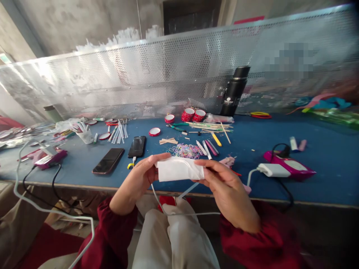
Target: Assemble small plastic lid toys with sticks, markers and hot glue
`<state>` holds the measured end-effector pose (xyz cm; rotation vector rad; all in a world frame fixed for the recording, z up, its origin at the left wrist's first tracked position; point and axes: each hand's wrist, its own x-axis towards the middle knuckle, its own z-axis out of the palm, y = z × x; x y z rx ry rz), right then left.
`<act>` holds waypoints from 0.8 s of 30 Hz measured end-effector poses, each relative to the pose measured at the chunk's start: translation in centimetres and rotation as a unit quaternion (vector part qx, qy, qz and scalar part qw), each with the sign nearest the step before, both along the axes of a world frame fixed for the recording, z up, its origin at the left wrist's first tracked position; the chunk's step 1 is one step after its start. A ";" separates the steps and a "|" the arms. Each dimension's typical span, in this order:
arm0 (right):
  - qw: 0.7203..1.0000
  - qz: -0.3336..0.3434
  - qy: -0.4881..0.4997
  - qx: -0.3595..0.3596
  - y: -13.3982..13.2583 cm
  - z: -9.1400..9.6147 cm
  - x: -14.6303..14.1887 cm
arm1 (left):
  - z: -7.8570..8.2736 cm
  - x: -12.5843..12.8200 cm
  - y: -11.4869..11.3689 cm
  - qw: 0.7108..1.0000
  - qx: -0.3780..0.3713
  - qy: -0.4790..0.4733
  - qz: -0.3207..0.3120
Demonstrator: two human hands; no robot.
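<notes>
A small white sheet [179,170], looking like paper or tissue, is stretched between my hands above the table's front edge. My left hand [143,173] pinches its left end, thumb on top. At the other end, my right hand [224,185] grips it between thumb and fingers. A faint curved crease or shape shows near the sheet's upper right; what lies behind it is hidden. Just beyond the sheet lies a pile of colourful rubber bands [186,150]. Several markers [211,147] rest to the right of that pile.
On the blue table [241,149] lie two phones [108,161], wooden sticks [210,127], red tape rolls [188,114] and pliers [176,127]. A black flask [235,91] stands by the perforated metal screen [134,82]. Power strips [291,168] sit on both sides; a white cable [193,214] crosses my lap.
</notes>
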<state>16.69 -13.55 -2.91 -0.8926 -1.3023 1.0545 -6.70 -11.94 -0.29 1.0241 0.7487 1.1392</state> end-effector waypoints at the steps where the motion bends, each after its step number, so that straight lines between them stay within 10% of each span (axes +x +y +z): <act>1: 1.000 -0.001 0.001 0.002 0.0 -0.1 -0.1 | -0.1 -0.1 -0.2 1.000 0.004 0.002 -0.012; 12: 0.999 0.052 0.016 0.000 -0.5 0.4 -0.5 | -0.9 0.7 -1.3 0.993 0.023 0.100 0.059; 19: 0.995 -0.097 0.007 0.006 0.4 1.0 -0.4 | -0.9 1.3 -2.7 0.993 0.022 0.097 0.063; 24: 0.995 -0.082 -0.050 0.030 1.1 1.1 0.6 | -1.1 0.8 -2.9 0.996 0.027 0.068 0.052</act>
